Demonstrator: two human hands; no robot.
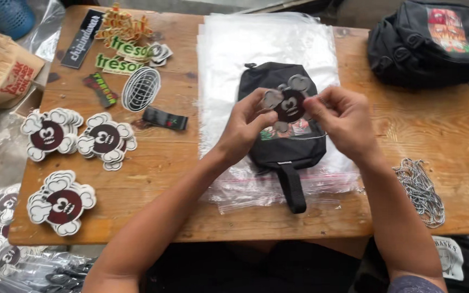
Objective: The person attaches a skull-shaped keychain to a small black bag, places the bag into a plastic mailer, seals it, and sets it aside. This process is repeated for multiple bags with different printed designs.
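Observation:
My left hand (243,126) and my right hand (344,120) together pinch a flower-shaped sticker (289,101), dark maroon in the middle with pale cloud-like lobes. Each hand grips one side of it, holding it just above a small black pouch (286,144). The pouch lies on a stack of clear plastic bags (256,49) on the wooden table (164,206), its black strap pointing toward me.
Three piles of the same flower stickers (61,202) lie at the table's left, with other assorted stickers (128,51) behind them. A metal ball chain (422,190) rests at the right edge. A black backpack (435,40) sits at the back right.

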